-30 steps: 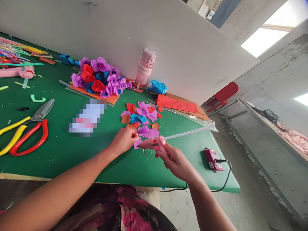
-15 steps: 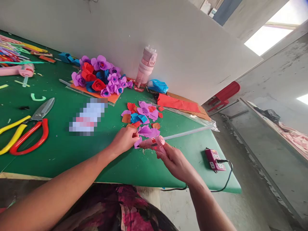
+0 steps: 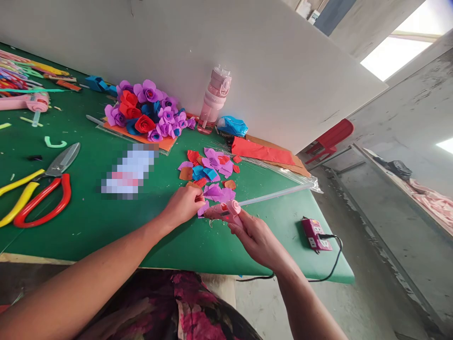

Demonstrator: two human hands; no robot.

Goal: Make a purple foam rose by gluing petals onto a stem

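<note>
My right hand (image 3: 253,233) is wrapped round the handle of a pink hot glue gun (image 3: 226,211), with a long clear glue stick (image 3: 276,194) sticking out of its back. The gun's nozzle points left, close to a small purple paper petal (image 3: 202,209). My left hand (image 3: 186,204) pinches that petal at its edge, just above the green table (image 3: 116,231). Cut paper petals (image 3: 212,165) in purple, red, blue and brown lie in a loose pile beyond my hands. Whether the nozzle touches the petal I cannot tell.
Finished paper flowers (image 3: 148,111) sit at the back on orange sheets. Large scissors (image 3: 46,182) and a second pink glue gun (image 3: 33,101) lie at left. A pink bottle (image 3: 214,101) stands by the wall. A power socket box (image 3: 316,234) with a cable is near the right edge.
Almost nothing differs. The view has shifted very slightly; both hands, the glue gun and the petal keep nearly the same positions.
</note>
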